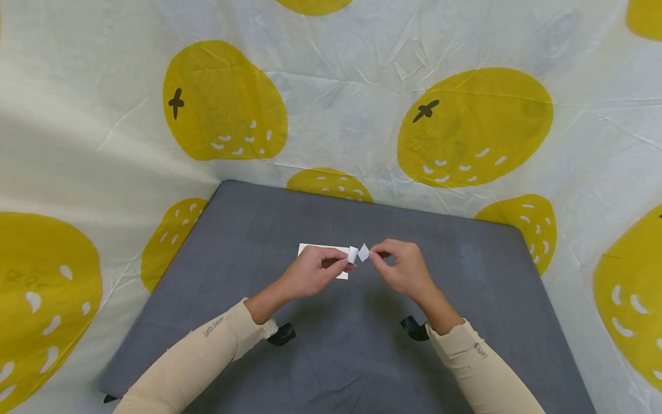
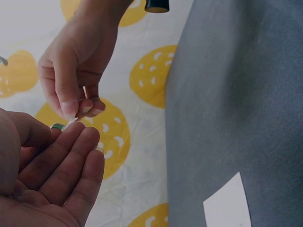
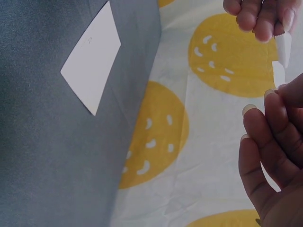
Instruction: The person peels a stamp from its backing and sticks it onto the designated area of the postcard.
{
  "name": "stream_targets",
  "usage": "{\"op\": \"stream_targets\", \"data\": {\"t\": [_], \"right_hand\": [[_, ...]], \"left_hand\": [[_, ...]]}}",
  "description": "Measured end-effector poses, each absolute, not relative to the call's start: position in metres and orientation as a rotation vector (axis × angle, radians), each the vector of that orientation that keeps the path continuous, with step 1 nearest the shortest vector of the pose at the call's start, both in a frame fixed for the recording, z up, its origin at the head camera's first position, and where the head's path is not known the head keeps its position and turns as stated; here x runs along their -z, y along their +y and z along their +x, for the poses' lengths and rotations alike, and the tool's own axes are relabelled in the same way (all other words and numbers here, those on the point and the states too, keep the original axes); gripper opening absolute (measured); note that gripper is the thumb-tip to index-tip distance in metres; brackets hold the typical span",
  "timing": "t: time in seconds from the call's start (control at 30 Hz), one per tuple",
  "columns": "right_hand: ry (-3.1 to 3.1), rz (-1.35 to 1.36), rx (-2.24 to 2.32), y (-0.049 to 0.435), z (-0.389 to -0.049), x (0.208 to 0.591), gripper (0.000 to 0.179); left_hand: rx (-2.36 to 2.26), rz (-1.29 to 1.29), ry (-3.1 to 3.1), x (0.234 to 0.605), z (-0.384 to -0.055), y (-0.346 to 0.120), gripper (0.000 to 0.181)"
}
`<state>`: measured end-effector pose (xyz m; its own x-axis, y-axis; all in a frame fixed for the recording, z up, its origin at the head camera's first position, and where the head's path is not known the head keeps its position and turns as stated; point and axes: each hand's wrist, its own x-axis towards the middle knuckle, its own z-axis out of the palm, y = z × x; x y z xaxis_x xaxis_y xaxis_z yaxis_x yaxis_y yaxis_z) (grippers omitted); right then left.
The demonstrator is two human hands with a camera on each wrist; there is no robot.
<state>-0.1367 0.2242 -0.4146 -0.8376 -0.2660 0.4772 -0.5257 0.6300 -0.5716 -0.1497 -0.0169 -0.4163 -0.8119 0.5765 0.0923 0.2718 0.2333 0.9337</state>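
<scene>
Both hands are raised over the grey table, close together. My left hand [image 1: 318, 270] pinches a small white strip [image 1: 353, 255] between thumb and fingertips. Facing it, my right hand [image 1: 403, 267] pinches another small white piece [image 1: 364, 252], pointed at its upper end. In the right wrist view the two pieces nearly meet, and the left one [image 3: 283, 49] has a jagged edge by the thumb. A bit of green [image 2: 57, 126] shows at the left fingertips in the left wrist view. Below the left hand a white card [image 3: 92, 59] lies flat, partly hidden in the head view.
The grey table [image 1: 248, 230] has a padded-looking cloth top. A white curtain [image 1: 341, 115] printed with yellow fruit hangs behind and along its sides. Black wrist mounts [image 1: 281, 334] stick out below both cream sleeves [image 1: 207, 351].
</scene>
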Motion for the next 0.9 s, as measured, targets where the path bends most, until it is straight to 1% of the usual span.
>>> {"op": "stream_targets", "data": {"t": [0.5, 0.9], "right_hand": [[-2.536, 0.581, -1.066, 0.238, -0.138, 0.421, 0.006], [-2.556, 0.543, -1.044, 0.262, -0.132, 0.428, 0.006]], "left_hand": [[-1.584, 0.780, 2.260, 0.413, -0.152, -0.015, 0.025], [-1.597, 0.736, 2.232, 0.412, -0.153, -0.018, 0.025]]}}
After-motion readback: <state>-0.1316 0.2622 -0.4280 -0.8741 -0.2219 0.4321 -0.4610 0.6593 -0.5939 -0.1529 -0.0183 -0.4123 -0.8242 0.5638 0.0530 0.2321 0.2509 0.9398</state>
